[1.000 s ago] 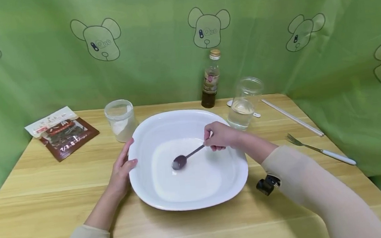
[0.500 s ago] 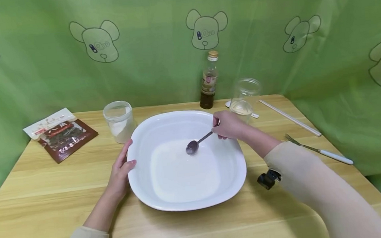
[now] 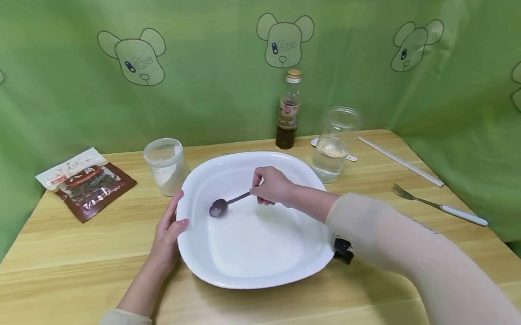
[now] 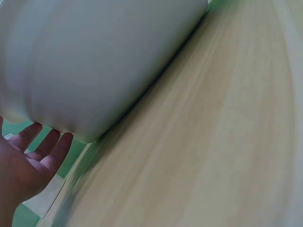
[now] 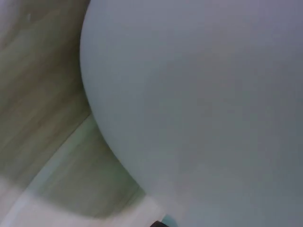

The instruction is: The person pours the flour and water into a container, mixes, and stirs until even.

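Note:
A wide white basin [image 3: 258, 254] stands on the wooden table in the head view. My left hand [image 3: 164, 239] grips its left rim, thumb over the edge; in the left wrist view the fingertips [image 4: 64, 139] meet the basin's outer wall [image 4: 104, 66]. Over the basin's inside, my right hand [image 3: 273, 186] pinches the handle of a dark metal spoon [image 3: 219, 207], its bowl toward the far left of the basin floor. The right wrist view is filled mostly by the white basin [image 5: 199, 109]; neither the right hand nor the spoon shows there.
Behind the basin are a jar of white powder [image 3: 168, 172], a bottle of dark liquid [image 3: 288, 114] and a glass jar of clear liquid [image 3: 330, 157]. A brown food packet [image 3: 88, 183] lies left; a white stick [image 3: 400, 160] and a fork [image 3: 443, 207] lie right.
My right hand has carried the spoon first toward the back right of the basin, then leftward to the back left. The left hand has kept its hold on the rim.

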Motion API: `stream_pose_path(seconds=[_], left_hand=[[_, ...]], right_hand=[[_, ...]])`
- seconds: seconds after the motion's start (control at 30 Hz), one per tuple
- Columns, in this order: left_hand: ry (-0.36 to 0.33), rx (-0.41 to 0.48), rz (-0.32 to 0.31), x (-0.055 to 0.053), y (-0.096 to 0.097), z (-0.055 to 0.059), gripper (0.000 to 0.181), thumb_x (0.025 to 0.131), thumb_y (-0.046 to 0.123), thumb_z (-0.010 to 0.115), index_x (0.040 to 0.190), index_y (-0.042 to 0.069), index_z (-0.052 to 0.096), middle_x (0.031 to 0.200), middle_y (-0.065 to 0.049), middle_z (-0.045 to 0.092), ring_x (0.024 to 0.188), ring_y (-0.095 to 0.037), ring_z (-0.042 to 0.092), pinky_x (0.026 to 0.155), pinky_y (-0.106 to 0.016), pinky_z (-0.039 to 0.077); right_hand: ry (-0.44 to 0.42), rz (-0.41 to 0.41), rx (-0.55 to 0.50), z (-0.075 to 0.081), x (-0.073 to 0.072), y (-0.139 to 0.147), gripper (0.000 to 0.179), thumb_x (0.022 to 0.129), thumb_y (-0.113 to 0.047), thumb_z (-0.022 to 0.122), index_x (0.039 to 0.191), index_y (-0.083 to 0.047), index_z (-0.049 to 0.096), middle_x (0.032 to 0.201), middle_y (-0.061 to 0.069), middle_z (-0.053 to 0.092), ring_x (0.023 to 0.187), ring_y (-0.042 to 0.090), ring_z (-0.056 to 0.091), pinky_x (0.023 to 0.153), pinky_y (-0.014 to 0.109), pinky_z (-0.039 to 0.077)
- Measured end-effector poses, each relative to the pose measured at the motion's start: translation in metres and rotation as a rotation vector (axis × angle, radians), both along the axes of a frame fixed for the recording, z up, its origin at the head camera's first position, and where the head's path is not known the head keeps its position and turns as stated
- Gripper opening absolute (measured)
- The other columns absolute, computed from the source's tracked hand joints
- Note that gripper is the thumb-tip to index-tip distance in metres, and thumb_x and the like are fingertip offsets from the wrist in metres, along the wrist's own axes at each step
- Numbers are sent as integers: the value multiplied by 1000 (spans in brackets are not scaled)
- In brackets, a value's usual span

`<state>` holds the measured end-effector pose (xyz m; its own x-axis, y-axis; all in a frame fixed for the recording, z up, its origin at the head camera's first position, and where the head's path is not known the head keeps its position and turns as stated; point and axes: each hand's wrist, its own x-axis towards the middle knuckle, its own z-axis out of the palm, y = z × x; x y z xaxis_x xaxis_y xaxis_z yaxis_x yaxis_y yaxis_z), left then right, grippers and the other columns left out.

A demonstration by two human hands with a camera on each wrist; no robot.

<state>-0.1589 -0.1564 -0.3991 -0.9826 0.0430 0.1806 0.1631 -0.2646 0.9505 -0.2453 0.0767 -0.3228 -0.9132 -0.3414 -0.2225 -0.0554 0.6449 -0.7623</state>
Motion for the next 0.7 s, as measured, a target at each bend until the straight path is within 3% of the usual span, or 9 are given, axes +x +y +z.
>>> stream_pose_path(seconds=[0.23,0.37,0.5,0.7], left_hand=[[-9,-9,5,0,-1,-1,62,77,5,42,137,11,24,136,-9,25,107,-19,40,82,-26,44],[-19,-6,3,0,-1,0,62,78,5,42,137,11,24,135,-8,25,106,-19,40,79,-26,46],[-25,-6,2,-1,-1,0,62,78,5,43,137,12,24,135,-8,26,104,-19,41,77,-26,47],[-31,0,-6,-1,-2,0,62,78,5,42,137,13,24,133,-9,27,101,-18,45,74,-28,49]], right_hand=[[-155,255,97,11,25,17,9,78,-3,56,73,-2,48,47,6,48,36,11,36,33,18,28],[-190,339,183,24,32,39,9,76,-2,56,73,-3,48,47,5,47,36,10,35,33,16,27],[-137,314,238,34,25,66,8,76,-2,56,74,-4,49,48,5,47,37,9,36,34,16,28],[2,204,215,38,7,96,6,78,-1,54,78,1,49,51,6,49,40,11,40,35,18,31]])
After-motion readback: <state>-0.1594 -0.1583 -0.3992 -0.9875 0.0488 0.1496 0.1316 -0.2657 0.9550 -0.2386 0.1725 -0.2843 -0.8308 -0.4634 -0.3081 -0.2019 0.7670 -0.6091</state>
